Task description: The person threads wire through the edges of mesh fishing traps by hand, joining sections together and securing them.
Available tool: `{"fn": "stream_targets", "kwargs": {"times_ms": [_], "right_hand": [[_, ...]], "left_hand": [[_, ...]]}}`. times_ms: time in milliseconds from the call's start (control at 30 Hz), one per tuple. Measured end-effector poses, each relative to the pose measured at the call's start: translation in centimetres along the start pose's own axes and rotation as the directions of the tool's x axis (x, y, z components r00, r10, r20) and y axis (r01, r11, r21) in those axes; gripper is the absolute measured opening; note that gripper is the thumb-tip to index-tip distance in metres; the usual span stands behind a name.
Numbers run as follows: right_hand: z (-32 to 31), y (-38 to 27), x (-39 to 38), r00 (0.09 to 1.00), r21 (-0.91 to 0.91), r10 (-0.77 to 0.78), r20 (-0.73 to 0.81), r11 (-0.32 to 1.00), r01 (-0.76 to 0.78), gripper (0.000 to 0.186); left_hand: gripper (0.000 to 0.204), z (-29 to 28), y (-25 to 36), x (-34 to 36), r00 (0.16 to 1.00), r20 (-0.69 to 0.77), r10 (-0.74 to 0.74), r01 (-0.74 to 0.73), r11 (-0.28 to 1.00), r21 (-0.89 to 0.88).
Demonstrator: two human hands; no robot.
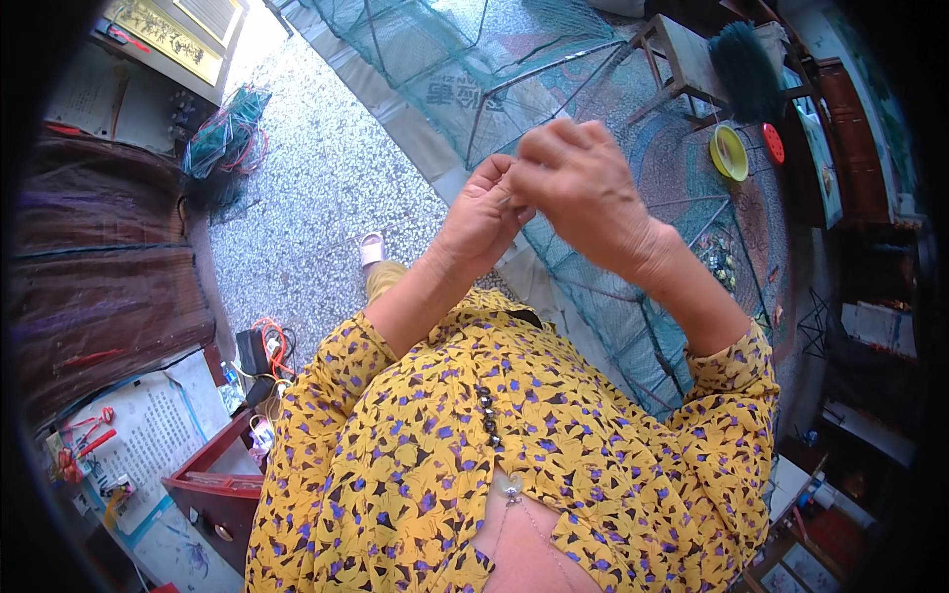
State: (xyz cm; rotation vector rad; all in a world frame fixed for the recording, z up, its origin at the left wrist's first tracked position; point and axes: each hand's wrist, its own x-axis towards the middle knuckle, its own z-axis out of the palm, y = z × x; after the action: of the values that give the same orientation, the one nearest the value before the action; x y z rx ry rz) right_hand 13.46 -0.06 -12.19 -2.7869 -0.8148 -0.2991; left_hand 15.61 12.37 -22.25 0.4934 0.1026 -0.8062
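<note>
Green net under two raised hands

Green net (583,287) with dark rods is spread on the floor (297,178), in front of the person and over to the right. The left hand (474,222) and the right hand (588,193) come together above it. The left fingers (486,173) are pinched. The right fingers (549,143) are bent in next to them but look blurry, so I cannot tell if they grip something small. A yellow bowl (729,151) and a round red thing (773,143) are near a wooden stool (682,59). A pale pink slipper (372,247) is left of the hands.
</note>
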Motion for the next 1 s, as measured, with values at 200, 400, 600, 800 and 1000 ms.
{"fn": "stream_targets", "kwargs": {"times_ms": [200,400,600,800,1000], "right_hand": [[0.7,-4.1,0.8,0.948,0.180,-0.276,-0.159,0.936,0.303,0.008],[-0.9,-4.8,-1.7,0.935,0.105,-0.334,-0.121,0.932,0.347,0.013],[-0.9,-3.9,-2.8,0.946,0.110,-0.283,-0.157,0.947,0.301,0.015],[-0.9,-3.8,-2.6,0.957,0.100,-0.254,-0.138,0.958,0.269,0.014],[-1.0,-3.6,-3.0,0.961,0.109,-0.246,-0.129,0.959,0.260,0.014]], "left_hand": [[0.006,1.0,0.9,-1.0,0.993,0.057,0.100,-0.113,0.951,0.288],[0.010,1.7,0.2,-1.9,0.904,0.074,0.421,-0.353,0.639,0.683],[0.008,2.7,2.6,-1.0,0.581,0.602,0.548,-0.689,-0.062,0.722],[0.004,3.4,4.1,0.1,0.703,0.586,0.404,-0.649,0.025,0.761],[0.004,3.6,3.4,0.6,0.748,0.560,0.356,-0.627,0.104,0.772]]}}
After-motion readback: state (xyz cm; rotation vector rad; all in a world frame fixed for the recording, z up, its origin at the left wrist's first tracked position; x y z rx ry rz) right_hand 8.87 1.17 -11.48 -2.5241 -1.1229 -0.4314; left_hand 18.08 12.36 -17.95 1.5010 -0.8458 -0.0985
